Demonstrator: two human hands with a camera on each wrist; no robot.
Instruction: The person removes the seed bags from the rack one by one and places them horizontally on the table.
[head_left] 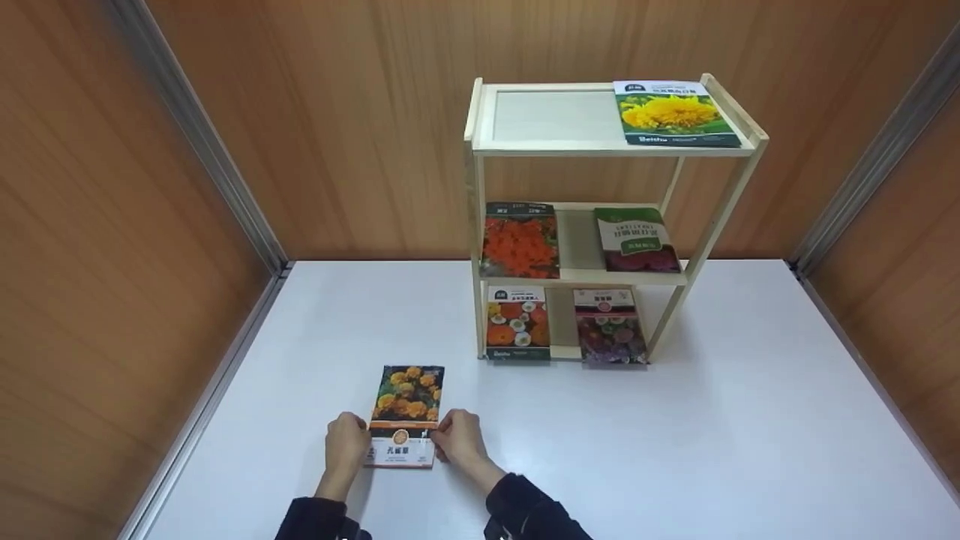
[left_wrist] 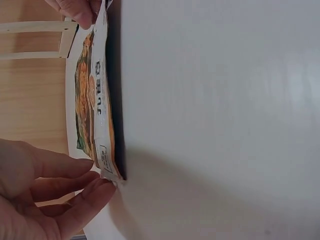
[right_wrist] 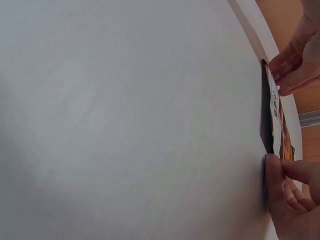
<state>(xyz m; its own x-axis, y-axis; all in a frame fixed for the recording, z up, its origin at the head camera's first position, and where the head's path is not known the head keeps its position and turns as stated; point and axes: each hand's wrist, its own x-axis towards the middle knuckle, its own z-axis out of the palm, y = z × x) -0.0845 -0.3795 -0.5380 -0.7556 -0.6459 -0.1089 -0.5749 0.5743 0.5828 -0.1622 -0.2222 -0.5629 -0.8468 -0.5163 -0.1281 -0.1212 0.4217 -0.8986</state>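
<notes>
- While my left fingers (left_wrist: 92,202) and right fingers (right_wrist: 274,175) pinch the orange-flower packet (head_left: 406,409) by its edges, its contents are hidden.
- The three-tier rack (head_left: 555,116) holds other flower packets (head_left: 520,244).

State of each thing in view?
Held packet: picture side up
Left hand: pinching its left edge
Right hand: pinching its right edge
Shelf: standing upright
Yellow packet: top tier, right
Red packet: middle tier, left
Green packet: middle tier, right
Orange-white packet: bottom tier, left
Purple packet: bottom tier, right
</notes>
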